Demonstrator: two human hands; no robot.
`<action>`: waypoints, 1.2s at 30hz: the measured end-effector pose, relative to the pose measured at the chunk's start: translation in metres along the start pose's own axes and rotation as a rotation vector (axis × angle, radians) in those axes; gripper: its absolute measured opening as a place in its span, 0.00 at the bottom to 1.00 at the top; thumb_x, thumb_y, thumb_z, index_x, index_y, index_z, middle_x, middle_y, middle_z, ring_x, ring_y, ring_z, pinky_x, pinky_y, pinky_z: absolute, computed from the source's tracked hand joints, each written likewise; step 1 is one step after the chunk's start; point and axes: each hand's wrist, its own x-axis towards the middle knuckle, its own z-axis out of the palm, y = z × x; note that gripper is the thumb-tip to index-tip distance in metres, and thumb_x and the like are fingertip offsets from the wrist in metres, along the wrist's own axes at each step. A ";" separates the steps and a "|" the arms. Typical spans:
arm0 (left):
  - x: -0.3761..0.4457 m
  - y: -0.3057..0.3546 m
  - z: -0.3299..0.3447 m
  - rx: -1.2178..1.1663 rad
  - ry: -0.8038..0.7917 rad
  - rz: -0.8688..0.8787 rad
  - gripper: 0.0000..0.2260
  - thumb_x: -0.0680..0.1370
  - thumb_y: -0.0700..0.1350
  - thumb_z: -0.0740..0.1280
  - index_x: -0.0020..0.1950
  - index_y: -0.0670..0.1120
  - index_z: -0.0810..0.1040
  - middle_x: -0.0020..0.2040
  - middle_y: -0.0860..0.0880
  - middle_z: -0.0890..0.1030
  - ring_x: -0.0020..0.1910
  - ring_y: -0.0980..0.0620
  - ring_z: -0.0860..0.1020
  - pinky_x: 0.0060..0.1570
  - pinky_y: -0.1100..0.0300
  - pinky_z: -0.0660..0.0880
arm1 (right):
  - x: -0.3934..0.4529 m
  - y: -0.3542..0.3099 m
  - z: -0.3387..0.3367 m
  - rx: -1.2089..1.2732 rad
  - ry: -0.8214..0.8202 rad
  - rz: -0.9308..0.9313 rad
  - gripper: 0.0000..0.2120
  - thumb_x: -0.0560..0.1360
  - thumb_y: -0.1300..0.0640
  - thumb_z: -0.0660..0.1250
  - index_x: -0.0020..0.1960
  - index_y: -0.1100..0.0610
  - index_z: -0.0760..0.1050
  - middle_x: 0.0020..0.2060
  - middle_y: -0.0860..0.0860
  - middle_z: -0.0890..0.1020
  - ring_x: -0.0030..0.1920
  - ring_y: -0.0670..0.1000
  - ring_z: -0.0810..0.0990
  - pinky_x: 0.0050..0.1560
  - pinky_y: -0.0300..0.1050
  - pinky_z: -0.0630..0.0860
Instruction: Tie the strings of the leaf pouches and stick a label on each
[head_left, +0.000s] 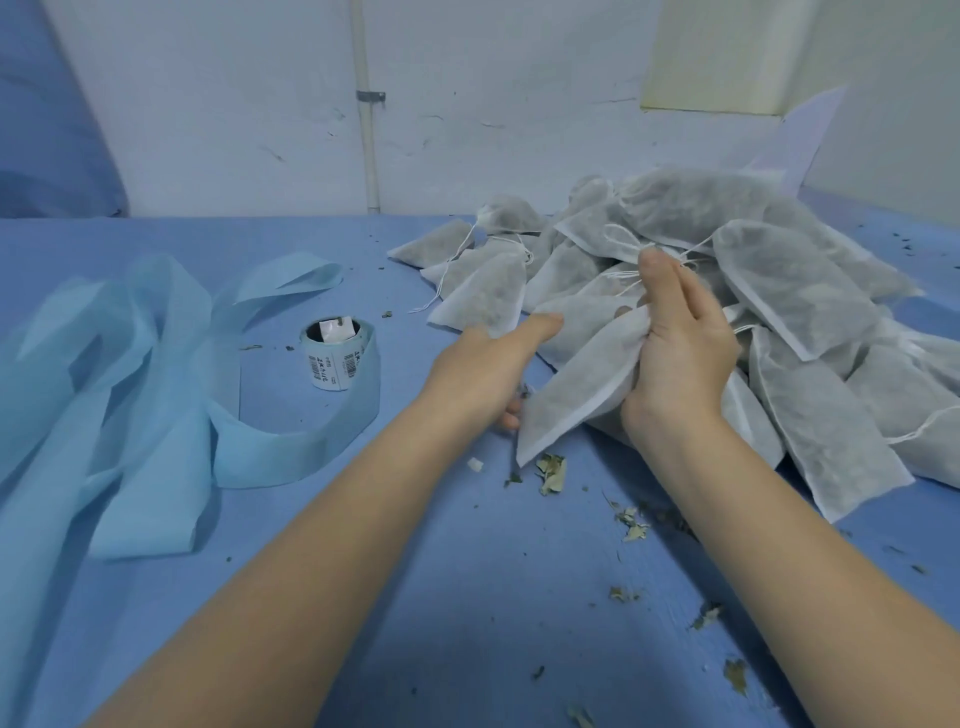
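We are at the tying step: our right hand (680, 332) fingers grasp the pouch (576, 384) at the heap's (779, 270) near edge, left hand (488, 358) gripping its side, so next we must find its strings.

the table (363, 597) is covered in a matt blue cloth with a fine woven grain, scattered with dry, brittle-looking leaf crumbs (551, 470). the leaf pouches (795, 291) are thin white non-woven fabric, matt and slightly fuzzy, sheer enough for the dark leaves inside to show grey through it; their strings (457, 260) are thin white cord. the loose strip (156, 395) of light blue backing looks like smooth paper with a faint sheen. the label roll (336, 358) is paper, its white labels printed with black barcodes. the wall (234, 104) behind is painted, matt and scuffed, with a smooth white plastic-looking pipe (368, 130) held by a metal clip (370, 95).
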 end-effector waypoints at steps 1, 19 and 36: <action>0.000 -0.001 0.000 0.037 -0.028 -0.024 0.21 0.71 0.63 0.66 0.49 0.46 0.73 0.40 0.46 0.79 0.31 0.49 0.77 0.39 0.56 0.77 | 0.001 0.000 0.000 0.034 0.016 0.018 0.05 0.71 0.57 0.75 0.37 0.50 0.82 0.34 0.47 0.79 0.43 0.50 0.77 0.57 0.51 0.78; 0.000 0.000 -0.003 -0.813 -0.182 -0.079 0.12 0.77 0.44 0.66 0.59 0.43 0.76 0.51 0.44 0.83 0.49 0.45 0.82 0.43 0.45 0.81 | 0.007 -0.009 -0.014 -0.026 -0.463 0.216 0.03 0.69 0.60 0.73 0.37 0.57 0.81 0.36 0.52 0.80 0.38 0.50 0.78 0.42 0.47 0.73; 0.003 0.004 -0.022 -0.477 0.044 0.062 0.09 0.71 0.35 0.71 0.50 0.38 0.80 0.46 0.42 0.84 0.44 0.44 0.83 0.47 0.46 0.80 | -0.001 0.005 -0.008 -0.624 -0.608 -0.097 0.03 0.72 0.50 0.73 0.42 0.49 0.83 0.48 0.45 0.83 0.54 0.48 0.79 0.57 0.49 0.75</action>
